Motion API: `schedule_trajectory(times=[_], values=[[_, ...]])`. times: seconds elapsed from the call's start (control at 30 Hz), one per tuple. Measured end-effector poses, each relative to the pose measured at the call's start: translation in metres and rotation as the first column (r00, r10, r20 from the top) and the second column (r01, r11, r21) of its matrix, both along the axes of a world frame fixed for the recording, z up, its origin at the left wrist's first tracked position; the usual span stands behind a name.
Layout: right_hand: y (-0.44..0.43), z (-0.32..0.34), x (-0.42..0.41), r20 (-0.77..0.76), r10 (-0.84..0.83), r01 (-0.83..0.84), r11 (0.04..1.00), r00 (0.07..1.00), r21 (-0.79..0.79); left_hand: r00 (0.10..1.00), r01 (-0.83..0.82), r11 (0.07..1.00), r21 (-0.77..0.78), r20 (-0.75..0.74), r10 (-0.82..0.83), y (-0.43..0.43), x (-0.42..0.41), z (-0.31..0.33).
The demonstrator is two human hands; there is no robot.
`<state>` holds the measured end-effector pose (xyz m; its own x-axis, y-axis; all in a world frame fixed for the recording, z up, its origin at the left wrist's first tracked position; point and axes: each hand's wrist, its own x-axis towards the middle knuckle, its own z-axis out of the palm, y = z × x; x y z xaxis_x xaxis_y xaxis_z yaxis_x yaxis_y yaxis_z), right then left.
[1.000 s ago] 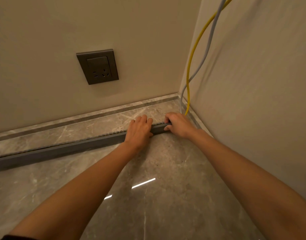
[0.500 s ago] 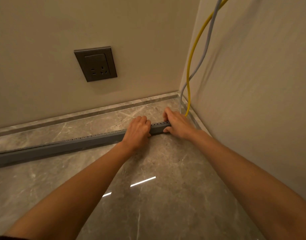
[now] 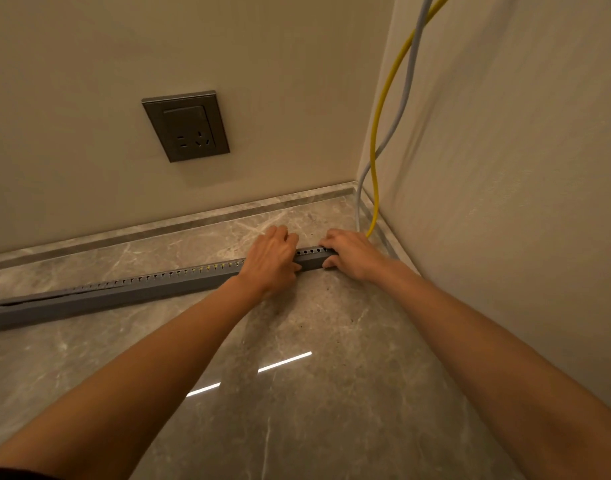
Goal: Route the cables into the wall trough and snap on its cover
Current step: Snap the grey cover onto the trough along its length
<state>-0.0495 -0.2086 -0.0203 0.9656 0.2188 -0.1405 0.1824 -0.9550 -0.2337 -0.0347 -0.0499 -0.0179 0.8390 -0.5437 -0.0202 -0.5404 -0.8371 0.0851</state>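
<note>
Gripping the right end of the trough (image 3: 141, 289), the right hand (image 3: 352, 252) has its fingers over the top and its thumb on the near face. The left hand (image 3: 269, 263) sits just beside it, draped over the same piece with its fingers curled across the top edge. Two hands, one trough, and a short gap of grey plastic showing between them.

That trough is a long, straight, square-sided grey channel. It lies on the floor, slanting away from the corner toward the left edge of view, apart from the back wall (image 3: 262, 64). A single row of small slots runs along its top, and specks of yellow show through a few of them. At its far left a thin seam lifts along the top; I cannot tell what that is.

Two cables drop down the right wall (image 3: 505, 168) by the corner. One yellow cable (image 3: 376, 140) and one grey cable (image 3: 407, 95), both round and smooth, reach the floor behind the right hand.

The floor (image 3: 331, 393) is polished, veined grey stone tile with two bright light streaks (image 3: 285, 362). A matching stone skirting (image 3: 158, 228) edges it. One dark rectangular socket (image 3: 186, 126) sits on the back wall.
</note>
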Motion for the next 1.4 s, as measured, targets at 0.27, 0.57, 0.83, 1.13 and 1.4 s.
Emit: schedule_trajectory(times=[0.27,0.57,0.83,1.13,1.4], values=[[0.001,-0.002,-0.004,0.031,0.012,-0.011,1.000,0.999,-0.004,0.996,0.005,0.999,0.043,-0.089,-0.002,-0.004,0.000,-0.001],[0.001,-0.004,-0.007,0.071,0.042,-0.038,0.998,0.997,-0.047,0.998,0.018,1.000,0.001,-0.066,-0.018,-0.003,-0.002,-0.006],[0.006,-0.005,-0.006,0.040,-0.029,0.031,0.999,0.999,-0.043,0.993,-0.019,0.999,-0.042,-0.118,0.014,0.003,-0.002,-0.007],[0.032,-0.010,-0.003,0.052,-0.027,0.032,0.996,0.998,-0.085,0.980,-0.077,0.995,0.057,-0.180,0.086,0.031,0.001,-0.003],[0.020,-0.004,-0.005,0.030,-0.010,0.012,0.999,0.999,-0.047,0.992,-0.054,0.998,-0.011,-0.116,0.052,0.021,-0.006,-0.011]])
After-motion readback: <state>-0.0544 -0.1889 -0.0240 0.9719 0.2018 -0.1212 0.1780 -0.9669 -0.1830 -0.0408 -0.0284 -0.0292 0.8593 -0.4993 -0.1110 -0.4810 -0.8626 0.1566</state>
